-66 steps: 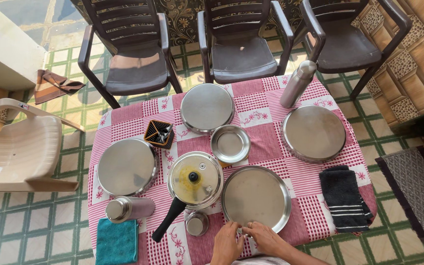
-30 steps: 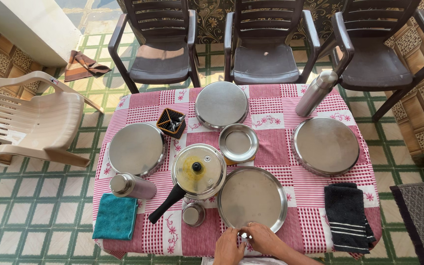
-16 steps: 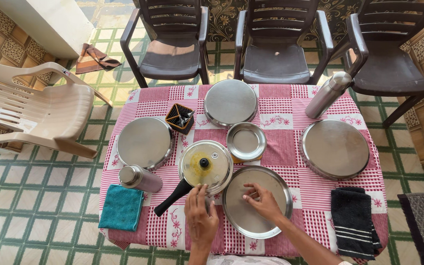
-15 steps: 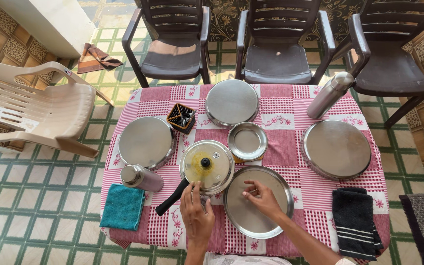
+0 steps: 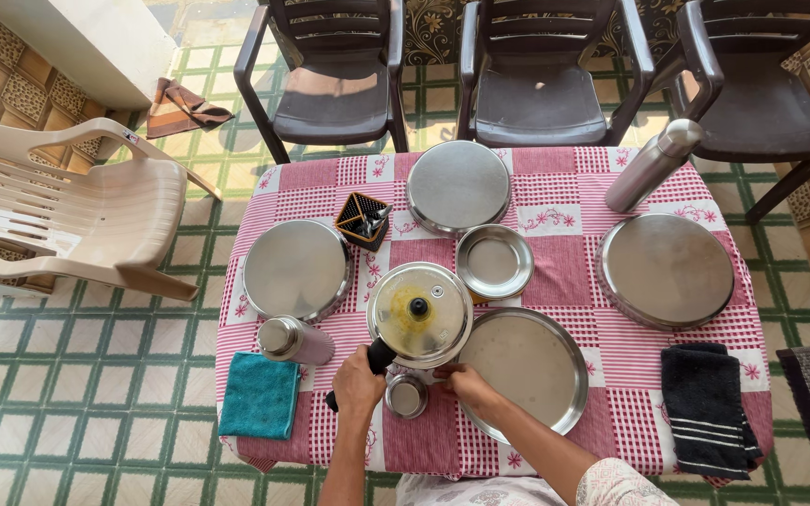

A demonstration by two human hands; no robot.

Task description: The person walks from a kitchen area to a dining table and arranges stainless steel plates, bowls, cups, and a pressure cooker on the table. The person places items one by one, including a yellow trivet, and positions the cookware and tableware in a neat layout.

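A table (image 5: 536,253) under a red-and-white checked cloth carries the steel ware, with 3 dark plastic chairs (image 5: 536,89) at its far side and 1 cream plastic chair (image 5: 67,220) off its left end. 4 large steel plates lie on the cloth: 1 at the left (image 5: 297,270), 1 at the far middle (image 5: 458,186), 1 at the right (image 5: 666,270), and the biggest, the near plate (image 5: 529,373), just in front of the person.

The pressure cooker (image 5: 419,314) stands near the table's middle, its lid on, touching the near plate's left rim. Its black handle runs toward the person, and the left hand (image 5: 358,386) is wrapped around that handle in a closed grip. The right hand (image 5: 466,384) lies at the cooker's near side, over the near plate's left rim, fingers curled together; whether they pinch anything I cannot tell.

Between the 2 hands sits a small steel cup (image 5: 407,395), just beside both. A steel bowl (image 5: 494,262) rests beyond the cooker, a steel flask (image 5: 294,339) lies to its left with a teal cloth (image 5: 260,396) below it, and a black striped towel (image 5: 705,408) lies at the right. A tall steel bottle (image 5: 653,164) stands at the far right, a black cutlery holder (image 5: 364,220) at the far left.
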